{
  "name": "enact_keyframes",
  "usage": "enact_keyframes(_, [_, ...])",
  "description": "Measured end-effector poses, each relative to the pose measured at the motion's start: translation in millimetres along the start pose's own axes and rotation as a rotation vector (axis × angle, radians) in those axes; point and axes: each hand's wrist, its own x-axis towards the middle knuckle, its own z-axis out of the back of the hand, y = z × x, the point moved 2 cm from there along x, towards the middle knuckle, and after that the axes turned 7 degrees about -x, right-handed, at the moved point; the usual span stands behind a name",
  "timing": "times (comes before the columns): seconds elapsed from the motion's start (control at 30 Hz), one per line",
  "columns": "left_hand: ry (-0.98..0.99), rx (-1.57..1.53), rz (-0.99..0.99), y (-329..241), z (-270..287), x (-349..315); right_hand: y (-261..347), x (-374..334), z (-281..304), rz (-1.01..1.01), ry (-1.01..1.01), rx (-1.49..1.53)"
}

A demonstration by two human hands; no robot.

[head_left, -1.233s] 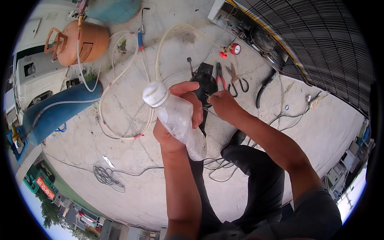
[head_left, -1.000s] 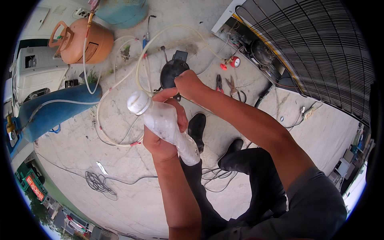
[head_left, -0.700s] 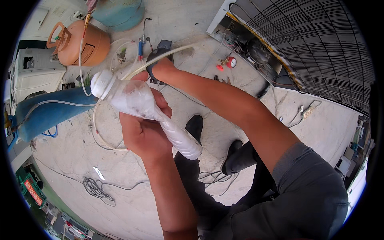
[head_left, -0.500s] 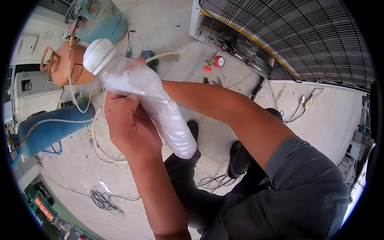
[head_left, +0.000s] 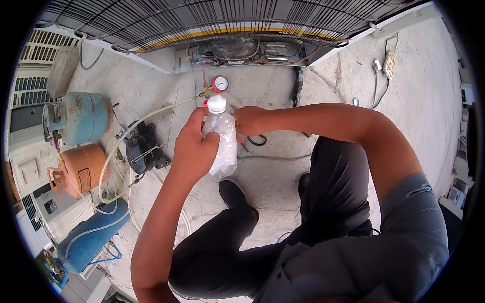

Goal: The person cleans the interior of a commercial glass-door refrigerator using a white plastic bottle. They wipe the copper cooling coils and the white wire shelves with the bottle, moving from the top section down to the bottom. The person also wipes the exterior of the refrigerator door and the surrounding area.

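Observation:
A clear plastic bottle (head_left: 225, 151) with a white cap (head_left: 217, 104) stands out in front of me, cap toward the fridge. My left hand (head_left: 198, 149) is wrapped round its left side, thumb across the front. Close against the bottle's right side is my right hand (head_left: 251, 120). Its fingers look curled and are partly hidden by the bottle, so I cannot make out what they hold. Just beyond the cap, a red-rimmed pressure gauge (head_left: 220, 84) sits on a brass fitting with a pale hose (head_left: 151, 115).
A fridge's back grille (head_left: 237, 22) and compressor bay (head_left: 235, 49) lie ahead. To the left are a black compressor (head_left: 143, 151), a teal gas cylinder (head_left: 83, 117), an orange cylinder (head_left: 83, 169) and a blue cylinder (head_left: 96, 235). A power strip (head_left: 389, 64) lies at right.
My view has swung toward the fridge. The bottle has moved away from me, near the gauge, and now appears smaller. My left hand still grips it; my right hand has come into view beside it.

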Motion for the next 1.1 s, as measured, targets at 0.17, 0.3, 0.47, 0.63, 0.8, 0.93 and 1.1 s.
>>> enact_keyframes(0.17, [0.238,0.272,0.001,4.2,-123.5,99.0,-107.6,-95.4,22.2,-0.355,-0.236,0.061])
enact_keyframes(0.3, [0.389,0.174,-0.089,-17.9,-215.7,134.5,-147.4,-163.8,24.3,-0.550,-0.449,0.258])
enact_keyframes(0.47, [0.442,-0.092,-0.255,-19.6,-293.7,150.3,-183.2,-233.3,-27.3,-0.639,-0.401,0.818])
enact_keyframes(0.63, [0.501,-0.403,-0.178,7.1,-312.0,156.9,-162.1,-246.7,-69.4,-0.713,-0.305,0.967])
enact_keyframes(0.8, [0.452,-0.465,-0.080,35.4,-290.5,154.5,-132.5,-233.5,-52.6,-0.652,-0.173,0.981])
enact_keyframes(0.93, [0.476,-0.573,-0.081,19.4,-253.9,146.3,-133.4,-215.6,-51.6,-0.608,-0.193,0.876])
enact_keyframes(1.1, [0.464,-0.690,-0.068,7.2,-232.5,151.0,-115.4,-198.2,-37.4,-0.566,-0.237,0.907])
